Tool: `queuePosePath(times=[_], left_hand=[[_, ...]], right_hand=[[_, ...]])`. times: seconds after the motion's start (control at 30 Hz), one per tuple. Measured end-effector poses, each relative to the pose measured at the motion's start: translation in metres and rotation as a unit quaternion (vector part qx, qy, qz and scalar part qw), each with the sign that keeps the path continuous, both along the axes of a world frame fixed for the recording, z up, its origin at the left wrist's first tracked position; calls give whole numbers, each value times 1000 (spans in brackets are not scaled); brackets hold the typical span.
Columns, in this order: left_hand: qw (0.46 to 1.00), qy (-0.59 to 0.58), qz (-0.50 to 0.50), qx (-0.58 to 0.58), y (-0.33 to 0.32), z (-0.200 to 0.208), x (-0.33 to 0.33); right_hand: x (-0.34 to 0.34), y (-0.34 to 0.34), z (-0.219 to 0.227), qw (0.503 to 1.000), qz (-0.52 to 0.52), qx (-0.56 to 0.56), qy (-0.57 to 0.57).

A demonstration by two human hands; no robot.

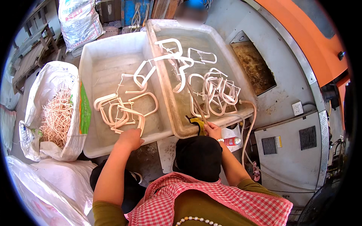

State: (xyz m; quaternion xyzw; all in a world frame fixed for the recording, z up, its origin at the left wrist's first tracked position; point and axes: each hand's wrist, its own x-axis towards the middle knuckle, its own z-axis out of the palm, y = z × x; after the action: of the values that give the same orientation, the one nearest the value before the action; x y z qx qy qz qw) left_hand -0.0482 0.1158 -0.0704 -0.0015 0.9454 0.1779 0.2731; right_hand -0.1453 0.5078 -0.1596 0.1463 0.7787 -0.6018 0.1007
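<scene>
My left hand point(130, 139) is closed at the near edge of the left tub, around the end of a beige plastic loop piece point(141, 122). That piece lies against several similar beige looped pieces point(117, 113) inside the tub. My right hand point(213, 131) grips the near end of a long thin stick point(195, 98), which slants away over the right tub among white plastic loop pieces point(217, 90). Where the stick's far end stops is hard to make out among the pieces. Beside the right hand, a yellow and black glove point(198, 122) hangs at the tub's rim.
The left white tub point(90, 132) adjoins a water-holding right tub point(166, 94). A hose point(249, 135) runs over its right rim. A sack of small beige plastic bits point(56, 116) stands left. A red spray can point(232, 141) lies near my right wrist. A grey machine point(286, 150) borders the right side.
</scene>
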Motion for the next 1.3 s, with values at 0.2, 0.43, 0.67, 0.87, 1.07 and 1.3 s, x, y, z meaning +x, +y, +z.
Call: queuePosePath(times=[0.2,0.43,0.67,0.87,1.07,1.3], left_hand=[[1000,2,-4,9,-5,-3,2],[1000,15,-2,4,-6,0,4],[1000,22,3,9,-9,-7,9],[1000,8,-2,11,-5,0,8],[999,36,-20,15,-1,-2,3],[1000,21,-20,6,6,-12,-7]], right_hand=[[-2,-12,29,1000,6,-16,15],[12,-18,95,997,29,-45,61],[21,-12,183,987,105,21,118],[40,-20,225,885,252,290,264],[55,-42,230,748,338,467,330],[61,-33,244,805,250,396,365]])
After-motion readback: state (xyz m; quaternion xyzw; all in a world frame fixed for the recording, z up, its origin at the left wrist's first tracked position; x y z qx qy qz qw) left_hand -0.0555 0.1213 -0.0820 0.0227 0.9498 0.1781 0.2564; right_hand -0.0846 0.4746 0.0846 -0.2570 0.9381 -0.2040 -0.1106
